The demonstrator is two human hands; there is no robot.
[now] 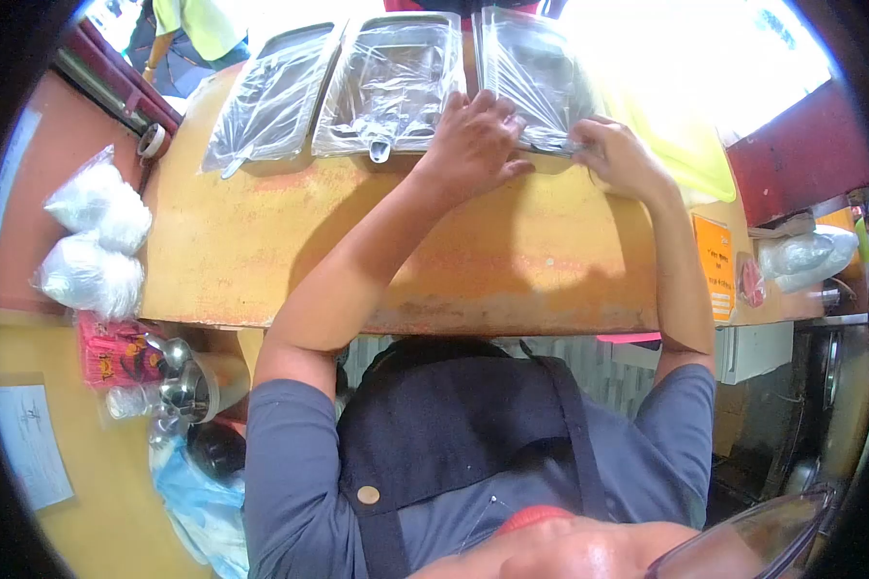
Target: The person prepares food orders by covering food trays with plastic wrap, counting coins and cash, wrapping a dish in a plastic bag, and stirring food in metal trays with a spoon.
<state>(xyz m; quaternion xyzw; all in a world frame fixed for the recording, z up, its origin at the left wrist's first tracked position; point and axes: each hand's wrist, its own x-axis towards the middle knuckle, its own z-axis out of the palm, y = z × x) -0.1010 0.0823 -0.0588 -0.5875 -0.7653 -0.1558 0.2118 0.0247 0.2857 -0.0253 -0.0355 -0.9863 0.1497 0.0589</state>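
Note:
Three metal trays lie in a row at the far side of the wooden counter, each under clear plastic: a left tray (275,92), a middle tray (391,82) and a right tray (531,72). My left hand (475,135) is at the near left corner of the right tray, its fingers curled on the plastic wrap (541,106). At the near right corner, my right hand (620,154) pinches the wrap's edge. Spoon handles stick out from the left and middle trays, such as the middle spoon handle (379,151).
A yellow translucent sheet (690,159) lies right of the trays, above an orange notice (714,265). Bagged white goods (92,236) hang at left, over a container of metal utensils (198,386). Across the counter stands a person in a yellow top (203,29).

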